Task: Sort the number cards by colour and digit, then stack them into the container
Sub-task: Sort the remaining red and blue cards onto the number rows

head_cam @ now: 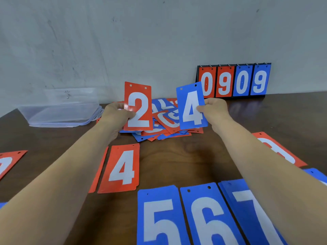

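The left hand (117,113) pinched a red 2 (138,106) upright; the right hand (215,110) pinched a blue 4 (192,106), both above the far pile (164,129), right of the container (62,112).

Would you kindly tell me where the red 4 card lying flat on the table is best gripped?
Probably its right long edge, approached from the right: the red 4 card lies flat and thin, that edge borders bare table, while another red card crowds its left side. Pinch thumb on top, fingertip beneath.
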Tool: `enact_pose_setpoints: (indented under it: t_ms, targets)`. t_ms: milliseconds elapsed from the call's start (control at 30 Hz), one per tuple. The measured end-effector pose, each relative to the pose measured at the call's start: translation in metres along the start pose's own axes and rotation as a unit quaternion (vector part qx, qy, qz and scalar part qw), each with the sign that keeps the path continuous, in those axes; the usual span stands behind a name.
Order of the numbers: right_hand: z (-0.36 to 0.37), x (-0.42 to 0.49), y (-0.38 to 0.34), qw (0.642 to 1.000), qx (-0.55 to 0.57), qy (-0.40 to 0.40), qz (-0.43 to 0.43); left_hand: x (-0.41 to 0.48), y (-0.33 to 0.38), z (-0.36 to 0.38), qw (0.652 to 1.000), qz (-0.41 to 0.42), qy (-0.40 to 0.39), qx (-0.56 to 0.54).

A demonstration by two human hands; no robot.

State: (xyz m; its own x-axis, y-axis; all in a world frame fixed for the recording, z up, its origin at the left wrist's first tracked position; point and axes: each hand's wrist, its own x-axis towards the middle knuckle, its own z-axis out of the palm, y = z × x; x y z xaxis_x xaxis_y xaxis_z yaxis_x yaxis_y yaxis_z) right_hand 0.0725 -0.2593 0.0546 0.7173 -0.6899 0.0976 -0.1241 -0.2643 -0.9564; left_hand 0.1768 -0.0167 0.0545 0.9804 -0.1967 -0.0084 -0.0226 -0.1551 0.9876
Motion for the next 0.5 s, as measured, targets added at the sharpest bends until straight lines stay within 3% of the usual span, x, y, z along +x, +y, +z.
enact_pose_setpoints:
  t_ms: [367,500]
  targets:
    - [0.014,-0.107,-0.034,0.998,0.054,-0.019,0.005,-0.067,-0.001,-0.110,1.000,-0.011,0.023,-0.001]
    - [0.028,-0.150,-0.042,0.995,0.081,-0.049,0.007,-0.084,-0.019,-0.159,0.996,-0.019,0.070,0.046]
